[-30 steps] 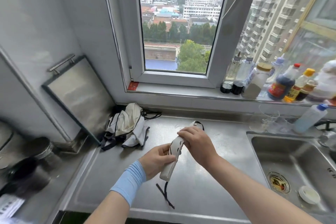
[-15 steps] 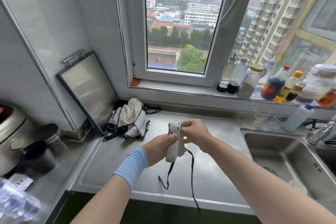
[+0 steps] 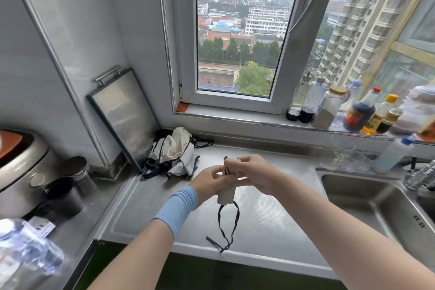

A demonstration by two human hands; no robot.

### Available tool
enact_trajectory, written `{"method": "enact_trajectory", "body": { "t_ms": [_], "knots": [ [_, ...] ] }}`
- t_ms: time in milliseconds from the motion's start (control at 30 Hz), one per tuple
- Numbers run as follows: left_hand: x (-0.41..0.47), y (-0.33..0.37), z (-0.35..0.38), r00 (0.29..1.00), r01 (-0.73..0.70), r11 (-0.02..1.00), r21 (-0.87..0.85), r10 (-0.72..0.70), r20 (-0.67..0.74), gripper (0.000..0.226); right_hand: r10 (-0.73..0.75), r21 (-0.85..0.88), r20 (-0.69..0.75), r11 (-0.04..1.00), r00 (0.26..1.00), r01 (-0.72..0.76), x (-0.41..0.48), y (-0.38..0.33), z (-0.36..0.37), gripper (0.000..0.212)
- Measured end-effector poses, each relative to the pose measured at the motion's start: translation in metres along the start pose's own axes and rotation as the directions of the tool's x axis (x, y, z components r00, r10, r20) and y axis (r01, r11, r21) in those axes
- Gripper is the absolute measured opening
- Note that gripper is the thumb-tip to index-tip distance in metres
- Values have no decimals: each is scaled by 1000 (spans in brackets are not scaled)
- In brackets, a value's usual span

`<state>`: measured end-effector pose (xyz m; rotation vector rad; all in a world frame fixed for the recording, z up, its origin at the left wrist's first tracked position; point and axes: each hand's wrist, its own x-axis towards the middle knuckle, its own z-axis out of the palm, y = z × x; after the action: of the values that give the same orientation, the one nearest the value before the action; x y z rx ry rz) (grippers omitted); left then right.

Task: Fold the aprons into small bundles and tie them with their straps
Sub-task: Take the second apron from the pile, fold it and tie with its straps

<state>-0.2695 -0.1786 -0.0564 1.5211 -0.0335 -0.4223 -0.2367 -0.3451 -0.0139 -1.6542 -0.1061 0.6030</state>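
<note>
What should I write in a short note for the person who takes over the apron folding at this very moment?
Left hand: grips the rolled apron bundle at its middle.
Right hand: pinches the bundle's top, where black strap crosses it.
Strap ends hang loose below the bundle, over the steel counter.
Done: this apron is rolled, strap partly wrapped.
Left: finish the tie, then fold the apron pile by the wall.

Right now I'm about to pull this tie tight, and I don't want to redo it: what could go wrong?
The rolled apron is held in the air by the left hand and right hand, so a loose grip may let it unroll. The black straps dangle to the counter edge and could tangle or snag.
</note>
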Motion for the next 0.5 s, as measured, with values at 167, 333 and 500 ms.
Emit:
{"method": "enact_trajectory", "body": {
  "t_ms": [167,333,500],
  "knots": [
    [-1,5,2,984,50,994,100,-67,165,47,-41,0,-142,999,989,42,3,-4,-7,29],
    [6,15,4,990,38,994,103,-52,130,29,-74,1,-253,997,965,77,11,-3,-8,31],
    [16,22,1,990,57,992,110,-71,125,31,-91,4,-280,995,956,96,21,-3,-11,31]
  ]
}}
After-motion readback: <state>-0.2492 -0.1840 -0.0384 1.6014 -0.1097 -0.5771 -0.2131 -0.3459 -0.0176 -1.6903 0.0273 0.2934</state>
